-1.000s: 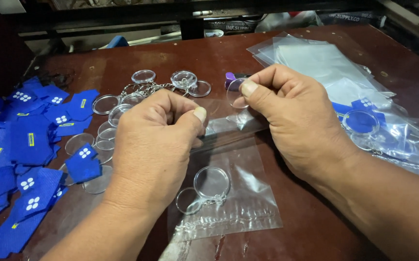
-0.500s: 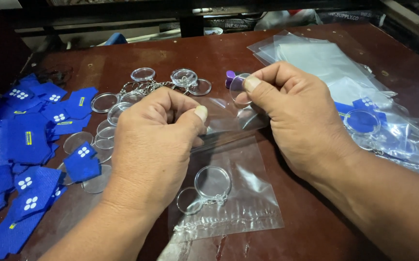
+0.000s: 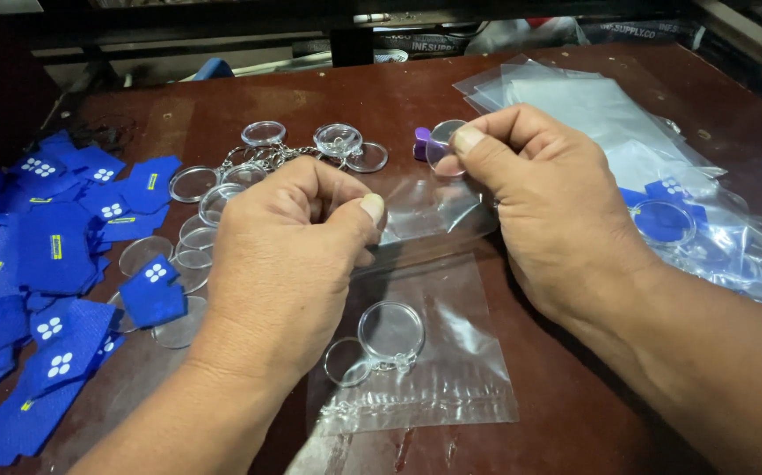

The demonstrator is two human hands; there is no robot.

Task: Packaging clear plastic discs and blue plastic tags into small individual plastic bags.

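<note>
- The left hand [image 3: 288,264] is curled, thumb pressed to the fingers, pinching the top edge of a clear plastic bag [image 3: 416,352].
- The right hand [image 3: 548,207] pinches the same edge at its far side, thumb tip pressed down beside a small purple piece [image 3: 421,142].
- The bag hangs below both grips onto the brown table [image 3: 381,97].
- A clear round keychain [image 3: 381,339] lies inside it, well under the hands.
- Blue fabric patches [image 3: 47,264] lie left.
</note>
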